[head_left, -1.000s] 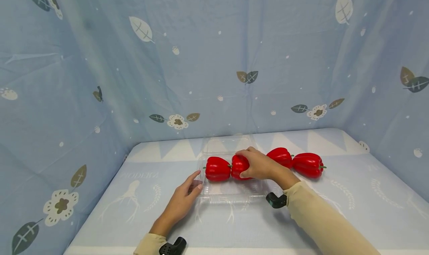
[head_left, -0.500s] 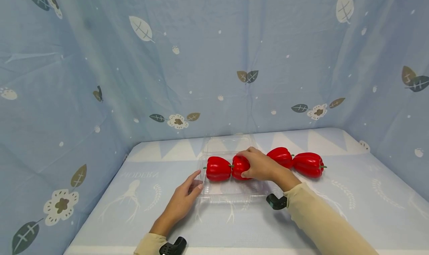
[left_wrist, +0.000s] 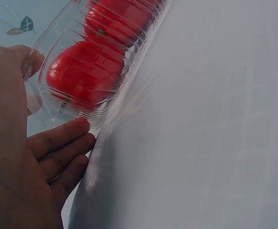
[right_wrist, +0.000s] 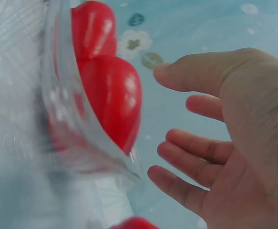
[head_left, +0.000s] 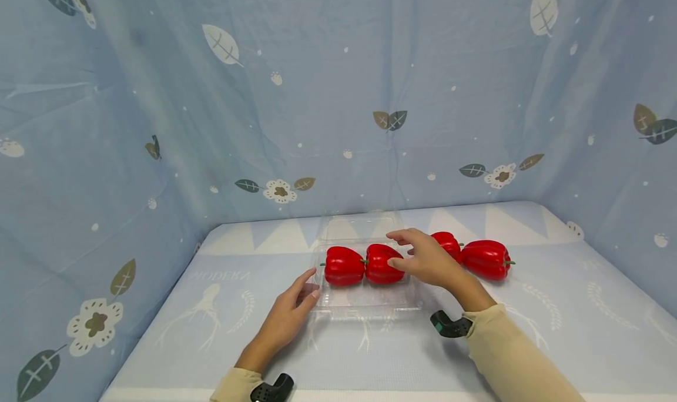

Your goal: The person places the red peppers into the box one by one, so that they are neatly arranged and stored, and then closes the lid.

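Two red bell peppers, the left one (head_left: 344, 266) and the right one (head_left: 384, 264), lie end to end in a clear plastic clamshell box (head_left: 365, 301) with its lid raised behind. My left hand (head_left: 288, 317) is at the box's left edge, thumb and fingers extended. In the left wrist view the thumb overlaps the clear rim and the other fingertips lie near the ribbed wall. My right hand (head_left: 431, 261) is over the box's right side, fingers spread and holding nothing. Its thumb overlaps the right pepper in the head view, while the right wrist view shows a gap.
Two more red bell peppers, a nearer one (head_left: 486, 260) and one (head_left: 447, 244) partly hidden by my right hand, lie right of the box on the pale patterned cloth (head_left: 238, 325). A blue printed curtain (head_left: 338, 96) stands behind and at both sides.
My right hand has let go of the right pepper in the box and drawn back to the right with its fingers spread. The left hand stays at the box edge.
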The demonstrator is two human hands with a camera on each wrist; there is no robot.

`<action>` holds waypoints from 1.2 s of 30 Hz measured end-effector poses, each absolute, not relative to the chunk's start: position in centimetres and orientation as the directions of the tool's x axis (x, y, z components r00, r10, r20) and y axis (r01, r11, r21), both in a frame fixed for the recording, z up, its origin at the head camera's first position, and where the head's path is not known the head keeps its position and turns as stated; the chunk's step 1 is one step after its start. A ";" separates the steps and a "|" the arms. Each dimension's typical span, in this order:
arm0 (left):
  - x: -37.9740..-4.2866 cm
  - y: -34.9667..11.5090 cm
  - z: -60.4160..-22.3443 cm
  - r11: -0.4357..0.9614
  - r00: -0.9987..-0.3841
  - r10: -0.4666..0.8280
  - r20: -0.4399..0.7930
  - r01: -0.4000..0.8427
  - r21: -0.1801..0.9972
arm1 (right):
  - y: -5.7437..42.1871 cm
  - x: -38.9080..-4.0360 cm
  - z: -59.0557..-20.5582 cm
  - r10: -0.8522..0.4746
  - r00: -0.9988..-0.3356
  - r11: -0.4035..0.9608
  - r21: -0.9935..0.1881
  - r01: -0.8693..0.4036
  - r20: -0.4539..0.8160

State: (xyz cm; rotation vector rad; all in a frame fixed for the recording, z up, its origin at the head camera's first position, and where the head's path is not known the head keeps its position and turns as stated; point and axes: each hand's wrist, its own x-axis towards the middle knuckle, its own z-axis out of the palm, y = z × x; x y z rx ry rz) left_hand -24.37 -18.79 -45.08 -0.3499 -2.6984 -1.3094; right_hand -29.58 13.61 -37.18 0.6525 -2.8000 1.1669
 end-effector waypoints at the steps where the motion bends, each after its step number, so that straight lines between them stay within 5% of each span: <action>1: -24.4 -18.8 -45.1 0.597 -0.965 0.153 0.210 0.260 0.759 | 14.0 -29.5 -37.2 -0.356 -0.911 0.617 -0.679 -0.398 0.210; 36: -24.5 -18.8 -45.3 0.591 -0.966 0.151 0.209 0.258 0.764 | 26.9 -26.0 -36.9 -0.065 -0.936 0.707 -0.645 -0.289 0.347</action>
